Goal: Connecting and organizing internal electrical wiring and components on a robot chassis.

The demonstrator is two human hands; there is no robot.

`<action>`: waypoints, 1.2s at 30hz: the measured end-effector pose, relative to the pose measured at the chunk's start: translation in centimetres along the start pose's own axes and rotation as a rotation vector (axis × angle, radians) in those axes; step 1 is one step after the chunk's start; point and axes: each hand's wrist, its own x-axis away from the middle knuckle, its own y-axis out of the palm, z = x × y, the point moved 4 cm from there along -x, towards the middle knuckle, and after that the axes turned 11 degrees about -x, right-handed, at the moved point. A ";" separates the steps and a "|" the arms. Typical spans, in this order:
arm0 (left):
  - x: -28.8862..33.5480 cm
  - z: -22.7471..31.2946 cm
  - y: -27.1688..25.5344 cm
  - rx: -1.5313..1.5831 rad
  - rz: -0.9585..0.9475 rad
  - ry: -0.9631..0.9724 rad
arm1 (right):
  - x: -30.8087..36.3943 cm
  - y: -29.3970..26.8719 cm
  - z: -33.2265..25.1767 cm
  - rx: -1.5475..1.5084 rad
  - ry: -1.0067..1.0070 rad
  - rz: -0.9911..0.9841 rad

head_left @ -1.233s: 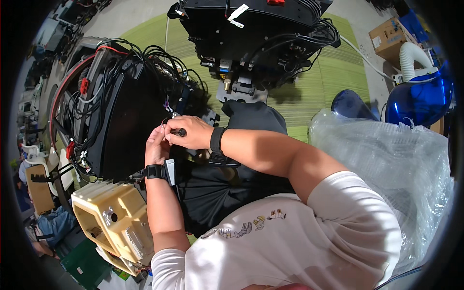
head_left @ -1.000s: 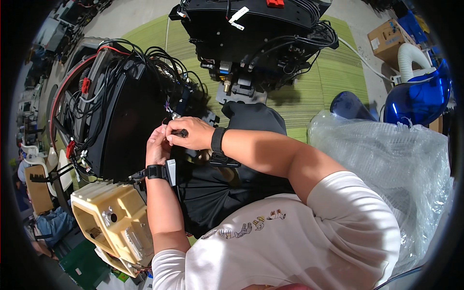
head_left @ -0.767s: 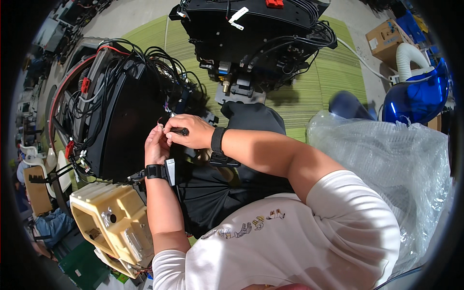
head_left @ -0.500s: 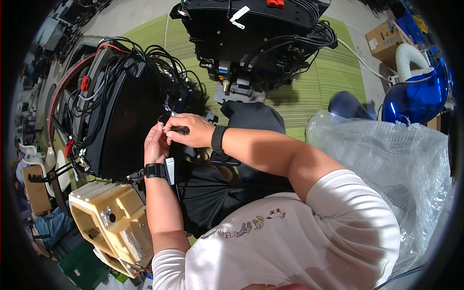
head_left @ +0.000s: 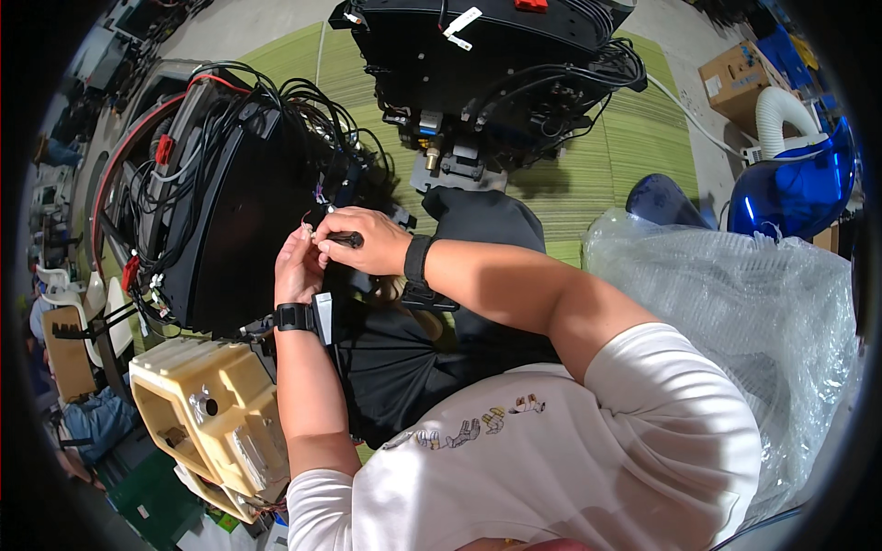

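Observation:
My left hand [head_left: 296, 271] pinches a small whitish connector [head_left: 308, 228] between thumb and fingertips, with a thin dark red wire rising from it. Close against it on the right, my right hand [head_left: 372, 241] is closed round a black pen-shaped tool [head_left: 346, 239]. The tool's tip points toward the connector; whether they touch is hidden by the fingers. Both hands are beside the dark panel of a black machine unit [head_left: 225, 230] on the left. Just beyond them a bunch of purple wires [head_left: 320, 193] hangs from that unit.
Thick black cables [head_left: 294, 96] spill over the left unit. A second black unit [head_left: 478, 83] stands ahead on green matting [head_left: 588, 184]. Lower left is a cream plastic housing [head_left: 216, 404]. To the right lie bubble wrap [head_left: 717, 294], a shiny blue shell [head_left: 795, 188] and a cardboard box [head_left: 735, 81].
Both hands keep their grips and stay almost in place, with only a slight shift of the right hand. The whole view has moved a little.

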 end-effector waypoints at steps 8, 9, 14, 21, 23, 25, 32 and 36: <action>0.0 0.0 0.1 0.018 0.013 0.007 | 0.2 -0.1 -0.3 0.002 0.018 -0.008; 0.0 0.0 0.1 0.014 0.006 0.010 | 0.2 -0.1 -0.3 0.003 0.029 -0.007; 0.2 -0.1 -0.3 0.013 0.023 0.002 | 0.3 0.2 -0.2 0.029 -0.003 -0.023; 0.3 -0.2 -0.2 -0.035 -0.026 -0.001 | 0.5 0.0 -0.4 0.068 -0.026 -0.044; 0.7 -0.1 -0.7 -0.038 -0.030 0.010 | 0.5 0.5 -0.5 0.056 -0.047 -0.041; 0.6 -0.6 -1.2 -0.022 -0.033 0.025 | 0.6 0.7 -0.6 0.090 -0.076 -0.056; 0.7 -0.2 -0.2 -0.040 -0.032 0.024 | 0.5 -0.7 -0.3 0.078 -0.043 0.019; 0.9 -0.4 -1.1 -0.053 0.013 0.035 | 0.3 -2.2 1.1 -0.082 0.170 0.185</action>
